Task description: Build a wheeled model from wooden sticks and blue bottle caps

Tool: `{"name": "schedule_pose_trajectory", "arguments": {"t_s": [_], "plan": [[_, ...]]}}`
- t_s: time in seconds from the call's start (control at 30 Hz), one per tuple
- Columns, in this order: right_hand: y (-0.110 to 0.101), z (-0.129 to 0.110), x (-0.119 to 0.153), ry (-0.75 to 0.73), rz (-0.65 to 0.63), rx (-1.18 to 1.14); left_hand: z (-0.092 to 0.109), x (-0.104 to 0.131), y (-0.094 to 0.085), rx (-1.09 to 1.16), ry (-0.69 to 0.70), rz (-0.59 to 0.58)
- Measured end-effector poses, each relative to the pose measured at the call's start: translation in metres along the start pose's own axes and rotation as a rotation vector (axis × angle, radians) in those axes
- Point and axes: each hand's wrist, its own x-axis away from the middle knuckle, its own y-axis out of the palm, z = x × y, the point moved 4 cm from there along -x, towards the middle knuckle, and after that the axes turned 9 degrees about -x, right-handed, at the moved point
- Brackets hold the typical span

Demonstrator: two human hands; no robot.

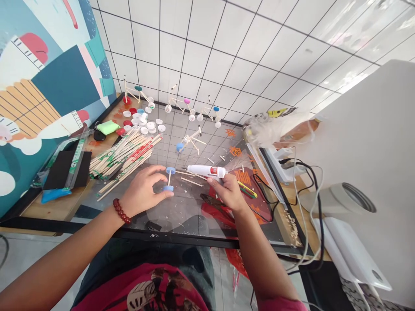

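Note:
My left hand point(147, 185) is closed around a wheel pair point(169, 178), two light-blue bottle caps joined by a short wooden stick. Thumb and fingers are at the two caps. In my right hand point(228, 190) is a white glue gun point(204, 170) with a red part on its side. Its thin tip points left, near the upper blue cap. Below the glue gun, cut wooden sticks point(191, 182) lie on the glass tabletop. A small stick frame point(193, 140) with a blue cap stands just beyond.
Left of centre lie a pile of wooden sticks point(129, 151) and several loose caps point(151, 125). Stick-and-cap bicycle models point(180, 103) stand along the tiled wall. Pliers point(215, 205), a yellow cutter point(248, 189) and black cables point(266, 194) lie at right, near a power strip point(283, 168).

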Motion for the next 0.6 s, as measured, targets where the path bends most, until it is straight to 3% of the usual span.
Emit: {"name": "schedule_pose_trajectory", "arguments": {"t_s": [0.1, 0.23, 0.43, 0.6], "plan": [[0.001, 0.001, -0.001, 0.011, -0.032, -0.045, -0.014, -0.011, -0.007, 0.073, -0.127, 0.065], [0.002, 0.005, -0.002, 0.037, 0.023, -0.053, -0.029, -0.028, -0.008, 0.096, -0.220, -0.043], [-0.006, 0.025, -0.009, 0.132, 0.251, -0.039, -0.018, -0.023, 0.002, 0.060, -0.052, -0.255], [-0.012, 0.035, -0.013, 0.166, 0.291, -0.026, -0.015, -0.012, 0.012, -0.061, 0.017, -0.271]]}}
